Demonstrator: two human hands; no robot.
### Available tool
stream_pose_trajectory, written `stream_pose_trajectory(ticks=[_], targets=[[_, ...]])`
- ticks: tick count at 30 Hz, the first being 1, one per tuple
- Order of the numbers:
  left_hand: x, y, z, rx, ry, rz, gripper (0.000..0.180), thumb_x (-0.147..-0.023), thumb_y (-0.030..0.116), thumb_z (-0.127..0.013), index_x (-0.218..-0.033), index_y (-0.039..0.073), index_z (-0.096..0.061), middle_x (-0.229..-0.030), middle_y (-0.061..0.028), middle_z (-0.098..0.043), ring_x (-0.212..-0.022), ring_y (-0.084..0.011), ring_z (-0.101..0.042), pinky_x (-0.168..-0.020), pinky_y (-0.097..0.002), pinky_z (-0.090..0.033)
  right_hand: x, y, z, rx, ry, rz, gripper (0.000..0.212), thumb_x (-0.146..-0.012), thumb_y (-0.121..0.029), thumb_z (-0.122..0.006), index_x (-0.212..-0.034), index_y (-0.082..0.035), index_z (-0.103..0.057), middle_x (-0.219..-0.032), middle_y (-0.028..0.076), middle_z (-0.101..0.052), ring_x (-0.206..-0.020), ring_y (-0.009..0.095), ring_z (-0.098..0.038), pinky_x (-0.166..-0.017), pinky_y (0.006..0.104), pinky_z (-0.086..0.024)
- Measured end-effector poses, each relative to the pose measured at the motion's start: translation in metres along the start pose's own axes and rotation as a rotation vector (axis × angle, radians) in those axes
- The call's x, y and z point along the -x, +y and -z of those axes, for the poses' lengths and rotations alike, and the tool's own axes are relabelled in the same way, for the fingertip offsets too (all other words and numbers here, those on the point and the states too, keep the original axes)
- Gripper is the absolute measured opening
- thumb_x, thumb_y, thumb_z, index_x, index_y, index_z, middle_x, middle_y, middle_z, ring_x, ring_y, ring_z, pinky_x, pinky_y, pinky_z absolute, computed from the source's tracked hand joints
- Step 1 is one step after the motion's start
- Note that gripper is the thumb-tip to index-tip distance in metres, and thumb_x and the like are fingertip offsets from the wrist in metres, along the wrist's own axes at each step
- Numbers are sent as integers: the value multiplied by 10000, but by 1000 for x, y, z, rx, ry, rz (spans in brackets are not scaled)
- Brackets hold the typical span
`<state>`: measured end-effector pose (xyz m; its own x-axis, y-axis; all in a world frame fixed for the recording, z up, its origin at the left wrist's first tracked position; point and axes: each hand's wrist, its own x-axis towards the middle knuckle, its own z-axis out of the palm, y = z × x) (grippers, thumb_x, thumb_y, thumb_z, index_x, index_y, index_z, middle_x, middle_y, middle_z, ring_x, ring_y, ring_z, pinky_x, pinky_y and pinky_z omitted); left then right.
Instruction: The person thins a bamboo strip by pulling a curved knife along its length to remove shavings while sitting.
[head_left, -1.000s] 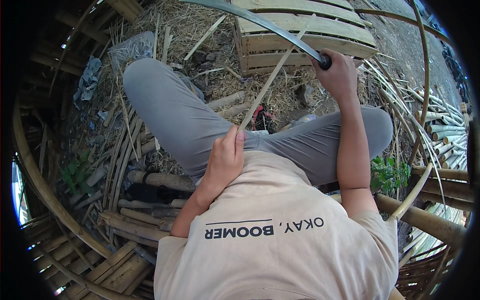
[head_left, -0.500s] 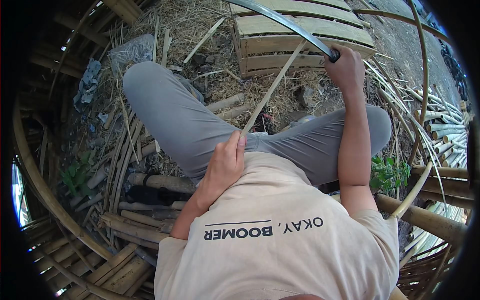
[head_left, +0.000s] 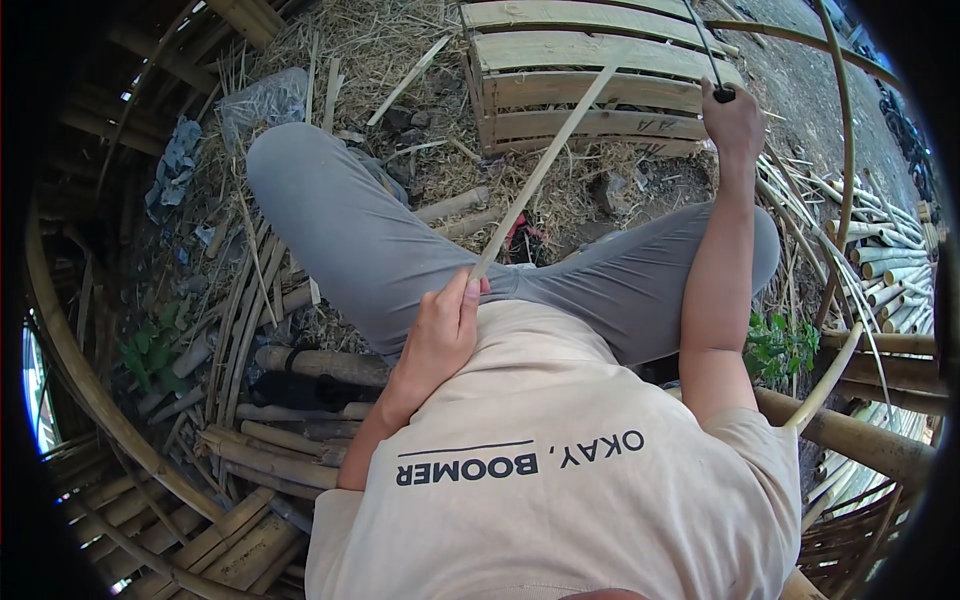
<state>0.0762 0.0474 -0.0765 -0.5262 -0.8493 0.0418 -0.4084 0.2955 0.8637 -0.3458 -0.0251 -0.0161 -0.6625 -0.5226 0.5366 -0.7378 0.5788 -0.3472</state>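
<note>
Pinching likely light, springy strip [head_left: 545,165] wisely by near end in left hand [head_left: 438,328]; gripping knife [head_left: 723,93], right hand [head_left: 736,125], two o'clock!

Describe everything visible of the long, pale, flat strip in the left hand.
The long, pale, flat strip, apparently bamboo or wood, is narrow and nearly straight. The bare left hand grips its near end. It slants up and rightward, its far end overlapping the pale, slatted wooden crate in view; contact there cannot be told.
</note>
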Motion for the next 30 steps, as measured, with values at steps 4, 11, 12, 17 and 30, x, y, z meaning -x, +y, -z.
stream_pose_trajectory(ticks=[4, 11, 12, 17, 30], targets=[[-13, -10, -6, 15, 18, 19, 234, -1021, 156, -469, -1057, -47, -579, -697, -259, -599, -674, -437, -621, -598, -441, -454, 14, -12, 0, -264, -55, 38, 393, -845, -436, -699, -919, -53, -754, -813, 197, -711, -826, 358, -707, -775, 428, -537], [-12, -20, -7, 101, 7, 109, 291, -1000, 247, -563, -1095, -23, -617, -636, -26, -528, -581, -82, -466, -542, -294, -387, 55, -43, 26, -246, -284, 212, 349, -833, -423, -720, -870, -77, -747, -703, 153, -663, -730, 363, -663, -683, 444, -514], [-13, -20, -7, 134, 7, 122, 294, -994, 256, -579, -1092, -17, -622, -645, -3, -523, -592, -67, -456, -541, -284, -381, 57, -45, 24, -244, -281, 208, 349, -833, -423, -720, -870, -77, -747, -703, 153, -663, -730, 363, -663, -683, 444, -514], [-17, -13, -5, 149, -29, 149, 285, -994, 256, -584, -1089, -9, -628, -655, 28, -495, -586, -51, -418, -543, -260, -354, 67, -48, 17, -208, -339, 297, 334, -827, -419, -724, -890, -92, -750, -725, 159, -675, -754, 381, -660, -688, 459, -517], [-14, -26, -7, 632, -136, 269, 251, -1039, 248, -524, -1086, 7, -571, -595, 113, -320, -480, 3, -243, -429, -201, -182, 74, -49, 9, -176, -342, 369, 344, -825, -417, -735, -853, -73, -739, -655, 156, -636, -699, 371, -643, -642, 451, -482]])
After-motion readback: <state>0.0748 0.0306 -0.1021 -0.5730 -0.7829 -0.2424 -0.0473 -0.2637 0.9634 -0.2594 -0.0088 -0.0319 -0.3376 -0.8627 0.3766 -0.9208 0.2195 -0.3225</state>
